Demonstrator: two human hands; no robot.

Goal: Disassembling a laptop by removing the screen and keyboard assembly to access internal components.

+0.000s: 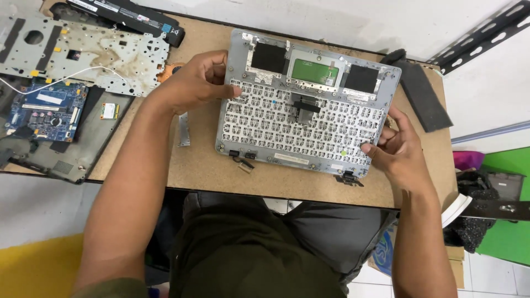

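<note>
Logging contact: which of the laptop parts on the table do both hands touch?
The grey upside-down keyboard panel, centre table, left hand and right hand at its edges; the stained grey panel lies untouched.
</note>
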